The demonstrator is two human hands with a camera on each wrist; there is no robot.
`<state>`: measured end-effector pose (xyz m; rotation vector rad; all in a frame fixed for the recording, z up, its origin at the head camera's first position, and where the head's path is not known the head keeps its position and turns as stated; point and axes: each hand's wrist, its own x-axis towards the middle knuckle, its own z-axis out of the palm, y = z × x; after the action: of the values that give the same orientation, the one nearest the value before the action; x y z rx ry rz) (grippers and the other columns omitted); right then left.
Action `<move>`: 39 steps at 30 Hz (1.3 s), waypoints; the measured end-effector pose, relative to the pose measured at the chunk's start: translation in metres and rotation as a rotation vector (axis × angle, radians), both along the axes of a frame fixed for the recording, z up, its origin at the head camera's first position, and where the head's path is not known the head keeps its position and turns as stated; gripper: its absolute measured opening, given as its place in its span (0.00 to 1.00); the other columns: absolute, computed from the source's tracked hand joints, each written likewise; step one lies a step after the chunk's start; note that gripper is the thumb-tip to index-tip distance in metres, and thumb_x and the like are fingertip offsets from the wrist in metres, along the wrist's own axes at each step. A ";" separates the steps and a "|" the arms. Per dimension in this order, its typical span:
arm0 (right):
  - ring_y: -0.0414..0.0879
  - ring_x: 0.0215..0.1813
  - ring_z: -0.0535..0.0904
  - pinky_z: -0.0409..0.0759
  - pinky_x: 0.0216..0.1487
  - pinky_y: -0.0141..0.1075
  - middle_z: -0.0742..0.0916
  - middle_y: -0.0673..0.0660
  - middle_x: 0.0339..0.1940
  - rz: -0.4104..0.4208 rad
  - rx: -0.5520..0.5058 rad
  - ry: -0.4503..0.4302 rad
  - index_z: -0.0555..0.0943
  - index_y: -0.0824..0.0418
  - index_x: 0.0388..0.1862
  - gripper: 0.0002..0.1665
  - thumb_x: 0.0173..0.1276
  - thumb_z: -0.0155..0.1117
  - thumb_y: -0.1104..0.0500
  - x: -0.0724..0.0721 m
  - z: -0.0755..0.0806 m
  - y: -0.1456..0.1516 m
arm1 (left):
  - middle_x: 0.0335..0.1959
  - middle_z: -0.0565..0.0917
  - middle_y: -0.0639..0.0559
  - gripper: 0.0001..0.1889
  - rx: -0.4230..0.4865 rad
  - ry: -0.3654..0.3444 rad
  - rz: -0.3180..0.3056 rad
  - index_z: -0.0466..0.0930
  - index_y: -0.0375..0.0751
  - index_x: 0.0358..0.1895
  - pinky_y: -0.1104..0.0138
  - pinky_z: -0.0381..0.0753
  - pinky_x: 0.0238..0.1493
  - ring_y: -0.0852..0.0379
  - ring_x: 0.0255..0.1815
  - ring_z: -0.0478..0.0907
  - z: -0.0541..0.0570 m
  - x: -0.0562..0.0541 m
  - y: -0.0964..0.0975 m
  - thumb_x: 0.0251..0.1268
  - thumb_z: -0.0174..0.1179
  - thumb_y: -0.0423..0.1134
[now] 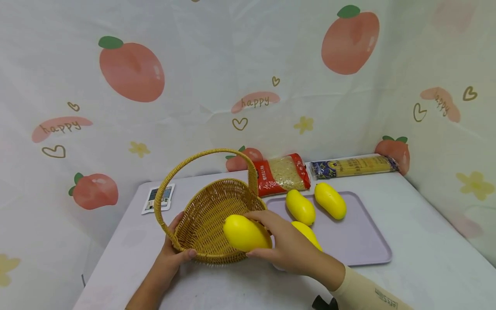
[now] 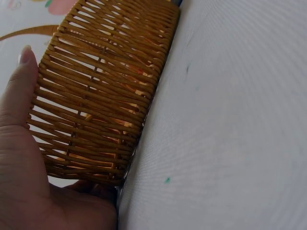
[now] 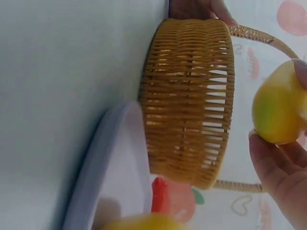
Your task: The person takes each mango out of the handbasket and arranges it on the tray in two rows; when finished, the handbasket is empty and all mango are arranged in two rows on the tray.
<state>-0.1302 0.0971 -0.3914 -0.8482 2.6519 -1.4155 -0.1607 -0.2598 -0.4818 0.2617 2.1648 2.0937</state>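
We've got the right hand (image 1: 288, 247) wrapped around a yellow mango (image 1: 245, 233) at lower centre, over the wicker basket (image 1: 211, 215) rim. It looks smooth, rigid, likely light and slippery, so grip mid-body. Left hand (image 1: 172, 254) clamps the basket's near wall, thumb over rim.

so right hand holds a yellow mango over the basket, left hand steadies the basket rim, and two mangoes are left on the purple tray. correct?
Not quite: three mangoes are left on the purple tray, not two; one sits partly hidden behind the right hand in the head view. The rest holds: the right hand holds a yellow mango over the basket, and the left hand steadies its rim.
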 end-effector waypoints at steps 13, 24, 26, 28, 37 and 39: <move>0.42 0.57 0.79 0.84 0.58 0.41 0.81 0.40 0.68 0.004 -0.035 0.067 0.75 0.47 0.77 0.40 0.71 0.80 0.44 0.020 -0.008 0.028 | 0.90 0.45 0.45 0.58 -0.007 -0.025 0.021 0.44 0.65 0.91 0.77 0.64 0.68 0.54 0.80 0.58 -0.001 0.001 -0.001 0.69 0.73 0.27; 0.45 0.59 0.80 0.84 0.61 0.44 0.82 0.43 0.68 -0.103 -0.067 0.042 0.75 0.46 0.76 0.39 0.70 0.81 0.44 0.030 -0.011 0.063 | 0.90 0.45 0.44 0.58 0.020 -0.013 0.005 0.44 0.63 0.91 0.76 0.65 0.70 0.55 0.80 0.61 -0.003 0.000 -0.002 0.69 0.73 0.27; 0.46 0.61 0.80 0.84 0.61 0.44 0.82 0.44 0.68 -0.125 -0.085 0.042 0.76 0.47 0.76 0.40 0.69 0.83 0.47 0.030 -0.012 0.071 | 0.90 0.45 0.43 0.59 0.024 -0.008 0.005 0.44 0.61 0.91 0.76 0.66 0.70 0.57 0.80 0.62 -0.003 0.000 -0.002 0.68 0.73 0.26; 0.47 0.61 0.80 0.85 0.60 0.42 0.83 0.45 0.68 -0.156 -0.101 0.043 0.76 0.47 0.75 0.40 0.68 0.84 0.49 0.029 -0.013 0.078 | 0.89 0.45 0.42 0.59 0.025 0.003 0.001 0.43 0.60 0.91 0.76 0.66 0.70 0.57 0.79 0.62 -0.003 0.000 -0.002 0.68 0.74 0.26; 0.53 0.61 0.80 0.82 0.58 0.31 0.82 0.57 0.68 -0.319 -0.107 0.093 0.73 0.57 0.78 0.43 0.68 0.83 0.58 0.019 -0.016 0.120 | 0.90 0.45 0.45 0.58 0.016 -0.027 0.011 0.44 0.63 0.91 0.77 0.65 0.69 0.54 0.80 0.59 0.000 0.000 0.001 0.68 0.73 0.27; 0.56 0.62 0.80 0.80 0.58 0.27 0.81 0.59 0.70 -0.362 -0.106 0.084 0.71 0.58 0.79 0.43 0.69 0.82 0.59 0.016 -0.016 0.132 | 0.90 0.45 0.45 0.58 0.018 -0.029 0.007 0.44 0.64 0.91 0.77 0.65 0.69 0.54 0.81 0.60 0.001 0.000 0.001 0.69 0.73 0.27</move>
<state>-0.1142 0.2288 -0.4078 -0.4541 2.9301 -1.6367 -0.1610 -0.2586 -0.4813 0.2241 2.1351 2.1083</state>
